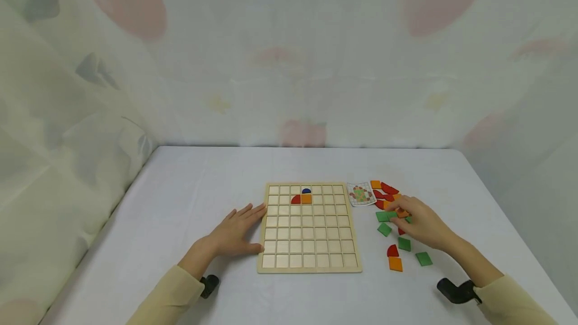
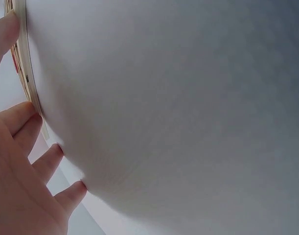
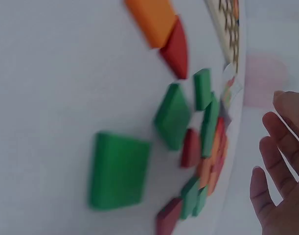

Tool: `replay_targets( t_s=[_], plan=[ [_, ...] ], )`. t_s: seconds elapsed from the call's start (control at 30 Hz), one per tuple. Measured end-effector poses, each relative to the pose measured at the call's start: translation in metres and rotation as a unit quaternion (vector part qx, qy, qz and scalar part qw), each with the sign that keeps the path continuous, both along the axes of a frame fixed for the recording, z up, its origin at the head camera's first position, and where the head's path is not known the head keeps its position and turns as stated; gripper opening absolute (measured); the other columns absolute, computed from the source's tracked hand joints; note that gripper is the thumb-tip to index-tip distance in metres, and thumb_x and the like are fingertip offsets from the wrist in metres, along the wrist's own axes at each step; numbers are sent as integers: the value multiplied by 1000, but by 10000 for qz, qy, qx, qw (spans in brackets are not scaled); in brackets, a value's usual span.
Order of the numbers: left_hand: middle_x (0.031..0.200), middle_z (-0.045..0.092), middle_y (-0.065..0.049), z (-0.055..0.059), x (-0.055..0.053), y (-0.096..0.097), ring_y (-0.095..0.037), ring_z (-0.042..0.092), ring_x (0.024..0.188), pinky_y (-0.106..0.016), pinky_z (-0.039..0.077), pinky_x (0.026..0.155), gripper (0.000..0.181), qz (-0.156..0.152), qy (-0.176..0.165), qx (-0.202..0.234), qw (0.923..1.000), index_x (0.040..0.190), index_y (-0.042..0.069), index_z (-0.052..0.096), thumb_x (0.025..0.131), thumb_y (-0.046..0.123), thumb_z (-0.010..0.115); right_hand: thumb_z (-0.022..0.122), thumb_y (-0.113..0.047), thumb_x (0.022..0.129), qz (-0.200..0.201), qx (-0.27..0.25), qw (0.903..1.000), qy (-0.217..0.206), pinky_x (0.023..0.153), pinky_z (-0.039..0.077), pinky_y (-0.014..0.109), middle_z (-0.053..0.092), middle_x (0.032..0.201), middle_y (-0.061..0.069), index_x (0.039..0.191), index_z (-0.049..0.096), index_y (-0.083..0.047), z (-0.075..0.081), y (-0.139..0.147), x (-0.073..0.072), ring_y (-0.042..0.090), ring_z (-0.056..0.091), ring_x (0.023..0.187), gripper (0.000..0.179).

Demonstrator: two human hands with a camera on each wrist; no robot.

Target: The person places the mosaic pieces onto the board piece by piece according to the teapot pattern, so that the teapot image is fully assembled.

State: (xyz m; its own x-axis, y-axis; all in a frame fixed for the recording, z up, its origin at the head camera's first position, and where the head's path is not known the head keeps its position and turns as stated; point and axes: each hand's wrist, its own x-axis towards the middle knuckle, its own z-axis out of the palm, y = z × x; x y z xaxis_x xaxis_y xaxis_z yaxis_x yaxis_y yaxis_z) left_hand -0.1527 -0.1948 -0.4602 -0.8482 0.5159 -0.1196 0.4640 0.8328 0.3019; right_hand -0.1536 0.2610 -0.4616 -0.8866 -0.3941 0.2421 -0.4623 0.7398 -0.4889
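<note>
**Beside the gridded board (image 1: 307, 233), a person in pale sleeves (image 1: 510, 300) is reaching among coloured tiles (image 1: 404, 244)**

Behind the board, a pale cloth (image 1: 307, 89) with faded pink patches is hanging. Beneath the board, a white-covered table (image 1: 207, 174) is spreading out on every side. The board itself is lying flat, its square cells facing up.

To the board's left, the left hand (image 1: 235, 232) is fanning its fingers wide, thumb and forefinger touching the wooden edge. Well to the board's right, the right hand (image 1: 422, 222) is hovering low over the tiles, fingers loosely bent and parted; I cannot tell whether its thumb or forefinger is touching a green piece there. Just off the board's upper right side, a patterned card (image 1: 361, 194) is lying face up.

Farther right of the board, beyond the card and below it, green, orange and red tiles are lying scattered. Within the board's upper cells, an orange square (image 1: 306, 198) is sitting with a red quarter-round (image 1: 295, 199) on its left and a blue half-round (image 1: 306, 191) just above.
</note>
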Motion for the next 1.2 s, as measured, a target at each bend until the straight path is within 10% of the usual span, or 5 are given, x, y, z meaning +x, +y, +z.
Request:
replay_targets(
  t_s=[0.73, 1.2],
  plan=[
    [151, 26, 0, -2, -2, 0, -31, 23, 138, -61, 19, 106, 88, -65, 32, -34, 10000, 146, 15, 28, 75, 45, 70, 72, -4, 74, 87, 536, 9985, 49, 68, 50, 22, 58, 93, -6, 93, 66, -18, -29, 34, 6, 11, 48, 84, 24],
    [151, 26, -1, 1, 0, 0, -32, 23, 138, -61, 19, 105, 88, -42, -21, -40, 10000, 146, 14, 28, 75, 44, 71, 78, -23, 72, -618, 1179, 9911, -56, 54, 42, 20, 50, 73, -5, 87, 60, -11, -28, 28, 4, 9, 43, 66, 27]
  ],
)
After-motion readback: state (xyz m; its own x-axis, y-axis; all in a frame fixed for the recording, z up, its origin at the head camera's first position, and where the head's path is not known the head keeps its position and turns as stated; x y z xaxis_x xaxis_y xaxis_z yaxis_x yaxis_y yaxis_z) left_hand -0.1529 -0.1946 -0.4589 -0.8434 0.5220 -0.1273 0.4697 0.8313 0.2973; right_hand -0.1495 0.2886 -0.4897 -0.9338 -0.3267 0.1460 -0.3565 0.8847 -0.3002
